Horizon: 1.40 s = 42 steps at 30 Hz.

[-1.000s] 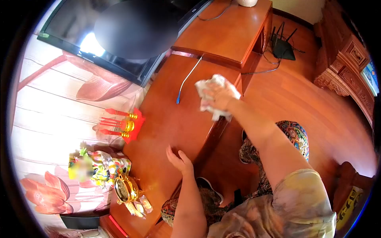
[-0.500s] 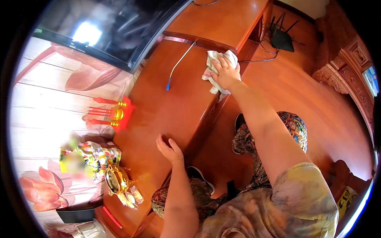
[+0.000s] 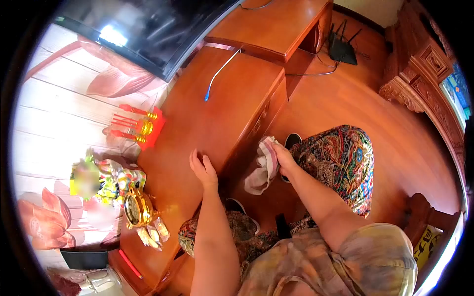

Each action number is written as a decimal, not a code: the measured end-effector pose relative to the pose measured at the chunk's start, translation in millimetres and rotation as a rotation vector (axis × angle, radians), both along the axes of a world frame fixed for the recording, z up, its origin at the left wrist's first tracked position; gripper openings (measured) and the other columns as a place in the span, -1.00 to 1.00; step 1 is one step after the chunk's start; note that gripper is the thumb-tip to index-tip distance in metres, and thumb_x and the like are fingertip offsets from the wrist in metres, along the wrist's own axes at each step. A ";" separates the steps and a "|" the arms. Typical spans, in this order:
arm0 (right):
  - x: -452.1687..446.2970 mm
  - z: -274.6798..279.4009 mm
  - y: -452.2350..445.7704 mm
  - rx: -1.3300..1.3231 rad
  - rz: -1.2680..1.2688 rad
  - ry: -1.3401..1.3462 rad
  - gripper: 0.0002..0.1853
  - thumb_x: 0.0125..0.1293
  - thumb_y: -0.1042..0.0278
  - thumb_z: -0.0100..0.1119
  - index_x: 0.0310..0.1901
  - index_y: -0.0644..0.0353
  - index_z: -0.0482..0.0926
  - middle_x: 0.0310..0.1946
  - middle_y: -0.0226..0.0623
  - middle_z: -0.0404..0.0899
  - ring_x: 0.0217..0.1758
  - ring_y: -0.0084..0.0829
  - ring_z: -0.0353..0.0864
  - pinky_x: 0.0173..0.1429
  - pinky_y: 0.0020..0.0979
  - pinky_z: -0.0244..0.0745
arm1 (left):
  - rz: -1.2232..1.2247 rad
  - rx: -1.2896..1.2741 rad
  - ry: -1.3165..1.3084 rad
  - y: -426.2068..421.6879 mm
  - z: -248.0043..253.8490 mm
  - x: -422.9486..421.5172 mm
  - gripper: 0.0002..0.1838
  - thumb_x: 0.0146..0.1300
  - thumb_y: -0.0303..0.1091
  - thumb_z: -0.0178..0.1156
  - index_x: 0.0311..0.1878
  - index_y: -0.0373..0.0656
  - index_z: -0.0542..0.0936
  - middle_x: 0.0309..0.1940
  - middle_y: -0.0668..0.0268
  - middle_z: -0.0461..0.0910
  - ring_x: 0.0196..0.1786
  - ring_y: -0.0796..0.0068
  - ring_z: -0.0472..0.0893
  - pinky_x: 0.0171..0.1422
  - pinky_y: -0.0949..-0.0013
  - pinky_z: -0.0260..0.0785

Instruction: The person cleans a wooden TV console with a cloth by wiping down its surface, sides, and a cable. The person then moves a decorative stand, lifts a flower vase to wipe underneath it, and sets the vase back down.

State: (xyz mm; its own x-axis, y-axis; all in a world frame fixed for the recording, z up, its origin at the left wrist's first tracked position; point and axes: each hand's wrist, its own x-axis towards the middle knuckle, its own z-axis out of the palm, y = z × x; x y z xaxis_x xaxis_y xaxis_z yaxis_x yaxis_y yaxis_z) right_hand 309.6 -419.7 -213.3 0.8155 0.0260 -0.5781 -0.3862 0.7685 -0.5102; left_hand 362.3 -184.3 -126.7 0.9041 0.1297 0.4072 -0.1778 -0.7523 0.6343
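Note:
A white cloth (image 3: 260,172) with pinkish stripes hangs crumpled from my right hand (image 3: 285,160), whose fingers are closed on its edge. It dangles over the floor beside the cabinet front, just ahead of my knee. My left hand (image 3: 204,168) lies with fingers apart on the reddish-brown wooden cabinet (image 3: 197,123), close to its front edge. A white cable (image 3: 219,74) with a blue tip lies across the cabinet top, farther off from both hands.
Left on the cabinet are a red stand (image 3: 154,129) with gold holders, a colourful figurine (image 3: 116,182), a gold pot (image 3: 138,208) and wrapped packets (image 3: 153,234). A television (image 3: 148,34) stands at the back. A black router (image 3: 341,51) sits on the floor beside carved furniture (image 3: 414,74).
My right hand has pulled the cloth off the cabinet corner and brought it down and back towards my knee. My left hand stays on the cabinet, and the view has shifted slightly.

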 end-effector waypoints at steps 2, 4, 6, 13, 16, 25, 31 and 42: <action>-5.1 13.3 -1.4 0.132 0.022 -0.028 -0.52 0.32 0.06 -0.07 0.17 0.17 0.36 0.07 -0.19 0.44 0.09 -0.28 0.42 0.14 -0.25 0.35 | -0.032 -0.066 0.024 2.6 0.3 0.3 -0.53 0.18 -0.36 0.04 0.17 -0.28 0.31 0.20 -0.04 0.23 0.24 0.03 0.24 0.32 0.15 0.07; -3.8 65.4 -11.5 0.297 0.090 -0.024 -0.54 0.35 -0.01 -0.14 0.11 0.15 0.40 0.04 -0.23 0.47 0.05 -0.24 0.46 0.17 -0.22 0.35 | -0.046 0.108 -0.117 -13.1 21.0 -7.7 -0.54 0.17 -0.41 0.06 0.17 -0.27 0.32 0.18 -0.02 0.25 0.24 0.05 0.24 0.32 0.16 0.07; -3.9 86.4 -16.8 0.487 0.115 -0.161 -0.52 0.35 -0.03 -0.14 0.12 0.15 0.38 0.10 -0.22 0.44 0.10 -0.24 0.42 0.20 -0.23 0.32 | -0.068 0.037 -0.108 -33.3 45.5 -17.5 -0.55 0.16 -0.42 0.07 0.15 -0.26 0.34 0.15 0.00 0.28 0.22 0.08 0.27 0.30 0.18 0.10; -18.9 149.2 -16.3 0.855 -0.043 -0.283 -0.51 0.34 -0.03 -0.13 0.11 0.17 0.39 0.07 -0.15 0.44 0.12 -0.21 0.42 0.25 -0.23 0.29 | -0.578 -0.247 0.166 -76.0 82.6 -76.2 -0.56 0.16 -0.38 0.16 0.11 -0.23 0.35 0.07 0.19 0.36 0.12 0.30 0.38 0.20 0.28 0.24; -25.1 157.1 -15.5 0.932 -0.015 -0.440 -0.54 0.35 -0.01 -0.15 0.05 0.20 0.43 0.02 -0.16 0.47 0.07 -0.20 0.45 0.22 -0.22 0.32 | -0.554 -0.293 0.197 -81.7 100.6 -105.9 -0.50 0.16 -0.35 0.16 0.16 -0.21 0.29 0.09 0.17 0.32 0.12 0.31 0.37 0.20 0.24 0.23; -51.2 203.0 20.7 0.673 0.003 -0.445 -0.40 0.34 -0.18 -0.26 0.18 0.15 0.33 0.11 -0.22 0.41 0.11 -0.27 0.41 0.19 -0.32 0.32 | -0.569 -0.925 0.615 -58.8 94.5 -123.7 -0.40 0.32 -0.04 -0.05 0.32 -0.12 0.11 0.24 0.23 0.19 0.25 0.33 0.27 0.30 0.18 0.11; -59.7 195.2 47.1 0.185 0.045 -0.417 -0.39 0.37 -0.16 -0.33 0.23 0.16 0.28 0.16 -0.26 0.36 0.16 -0.34 0.37 0.24 -0.37 0.27 | -0.568 -1.226 0.787 -67.1 92.1 -121.4 -0.22 0.29 0.24 -0.24 0.39 -0.11 -0.05 0.39 0.17 -0.03 0.40 0.23 0.04 0.43 0.04 -0.19; -48.5 207.9 43.8 0.494 0.041 -0.530 -0.61 0.34 0.40 -0.14 0.17 0.33 0.28 0.14 -0.08 0.37 0.14 -0.26 0.43 0.21 -0.31 0.39 | -0.428 -1.602 0.712 -50.6 89.7 -118.8 -0.52 0.33 -0.14 -0.11 0.18 -0.29 0.30 0.12 0.17 0.41 0.14 0.25 0.42 0.25 0.21 0.22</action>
State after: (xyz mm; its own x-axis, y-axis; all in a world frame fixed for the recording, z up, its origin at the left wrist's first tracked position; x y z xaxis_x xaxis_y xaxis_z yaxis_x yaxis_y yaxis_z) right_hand 261.1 -375.9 -5.3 0.9756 0.2189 -0.0177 -0.2169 0.9478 -0.2338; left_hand 243.5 -234.9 -37.0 0.9038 -0.2994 -0.3058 0.4280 0.6226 0.6552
